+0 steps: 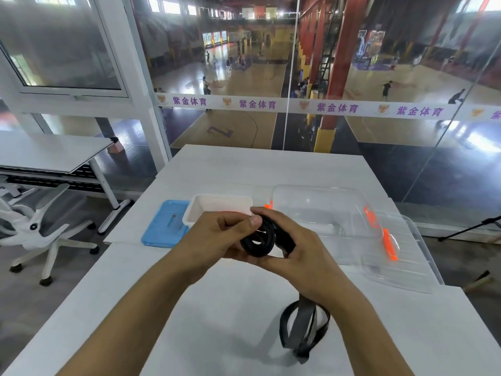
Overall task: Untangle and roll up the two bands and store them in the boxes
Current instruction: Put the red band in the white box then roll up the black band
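Observation:
A black band (257, 240), partly wound into a coil, is held above the white table (217, 321) between both hands. My left hand (214, 240) pinches the coil from the left, thumb on its top. My right hand (301, 251) cups it from the right. The band's loose end hangs down below my right wrist and lies in loops (303, 329) on the table; whether this is one band or two I cannot tell. Behind the hands stands a small white box (217, 204), open. To its right is a clear plastic box (320, 210) with orange clips.
A blue lid (165, 226) lies left of the white box. A clear lid (404, 256) rests at the right, against the clear box. A glass wall stands past the table's far edge. An office chair (35, 226) and another desk are at the left.

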Motion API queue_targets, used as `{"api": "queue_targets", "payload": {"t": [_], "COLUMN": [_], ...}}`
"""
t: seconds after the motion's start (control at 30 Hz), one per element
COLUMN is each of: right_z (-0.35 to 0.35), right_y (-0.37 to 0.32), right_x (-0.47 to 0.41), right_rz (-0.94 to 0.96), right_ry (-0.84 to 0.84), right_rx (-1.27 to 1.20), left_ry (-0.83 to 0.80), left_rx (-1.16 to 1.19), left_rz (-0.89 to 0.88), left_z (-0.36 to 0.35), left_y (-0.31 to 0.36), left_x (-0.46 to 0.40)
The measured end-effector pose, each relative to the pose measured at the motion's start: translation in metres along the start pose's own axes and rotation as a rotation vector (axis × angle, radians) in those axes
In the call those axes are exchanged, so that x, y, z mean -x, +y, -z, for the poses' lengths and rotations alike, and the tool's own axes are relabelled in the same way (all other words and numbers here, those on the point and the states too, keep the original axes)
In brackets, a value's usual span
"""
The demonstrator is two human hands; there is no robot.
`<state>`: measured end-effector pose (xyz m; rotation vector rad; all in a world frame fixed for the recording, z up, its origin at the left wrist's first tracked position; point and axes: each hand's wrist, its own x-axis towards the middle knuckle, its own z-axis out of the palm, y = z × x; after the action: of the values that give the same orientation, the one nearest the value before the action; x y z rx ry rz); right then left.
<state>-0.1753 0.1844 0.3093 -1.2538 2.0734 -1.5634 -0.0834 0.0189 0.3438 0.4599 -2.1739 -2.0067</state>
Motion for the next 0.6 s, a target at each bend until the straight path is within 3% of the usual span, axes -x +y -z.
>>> {"api": "queue_targets", "payload": {"t": [0.13, 0.3, 0.5, 0.6], "right_z": [0.009, 0.022, 0.023, 0.017], "right_y": [-0.001, -0.001, 0.001, 0.004], "right_x": [0.0, 0.0, 0.001, 0.0], "right_rz": [-0.095, -0.238, -0.241, -0.224], "right_ry": [-0.063, -0.084, 0.024, 0.067], "right_rx": [0.01, -0.121, -0.256, -0.187], "left_ry": [0.071, 0.076, 0.009, 0.017], "left_rx": [0.104, 0.043, 0.051, 0.075], "left_rz": [-0.05, -0.103, -0.082, -0.081], "left_z": [-0.006, -0.008, -0.005, -0.006], "left_y": [-0.008, -0.007, -0.001, -0.003], "left_x": [0.001, 0.0, 0.001, -0.001]}}
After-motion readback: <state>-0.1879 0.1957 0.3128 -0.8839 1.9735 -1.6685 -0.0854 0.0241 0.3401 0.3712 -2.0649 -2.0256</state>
